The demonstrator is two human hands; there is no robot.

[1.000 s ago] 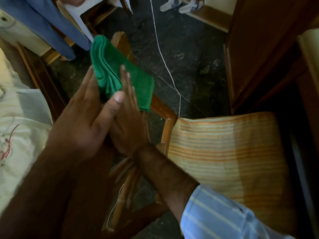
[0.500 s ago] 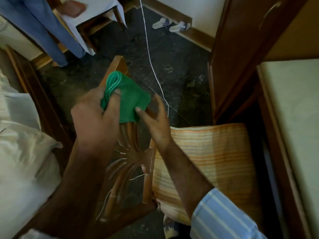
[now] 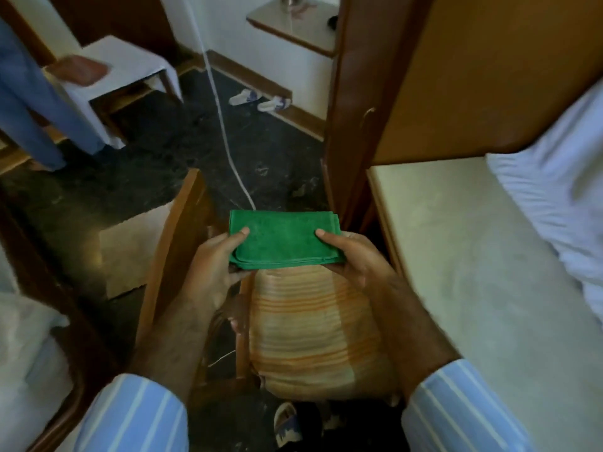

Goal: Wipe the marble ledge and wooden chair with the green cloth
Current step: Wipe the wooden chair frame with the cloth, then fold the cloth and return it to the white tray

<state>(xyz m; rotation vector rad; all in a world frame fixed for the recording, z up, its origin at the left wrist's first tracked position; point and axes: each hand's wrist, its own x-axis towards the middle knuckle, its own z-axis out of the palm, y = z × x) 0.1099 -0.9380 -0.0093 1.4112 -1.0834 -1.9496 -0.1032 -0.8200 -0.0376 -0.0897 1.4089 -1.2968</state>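
**A:** Dark speckled floor [image 3: 169,177] fills the room's middle, with wood furniture crowding in from both sides. Where is the cloth?

**B:** Held flat in the air. The green cloth [image 3: 283,238] is folded into a neat rectangle, above the front of the wooden chair [image 3: 169,256] and its orange-striped cushion [image 3: 310,327].

**A:** And the grip?

**B:** Both hands have it. The left hand [image 3: 212,265] pinches the cloth's left edge, thumb on top and fingers underneath. The right hand [image 3: 354,256] does the same on the right edge. Each grip is closed on the cloth.

**A:** Is it touching the chair?

**B:** It looks lifted clear of the cushion, though I cannot tell for sure from this angle.

**A:** What lies further out?

**B:** Just right of the chair is a pale marble ledge [image 3: 473,256] with a wooden rim, and white bedding [image 3: 554,197] lies over its far right corner. Behind the ledge stands a wooden cabinet door [image 3: 456,76]. A white cord [image 3: 225,125] runs across the floor toward the cloth. A pair of slippers [image 3: 259,101] sits by the skirting, and a white-covered stool [image 3: 130,70] stands at the upper left. Both sleeves are light blue with white stripes.
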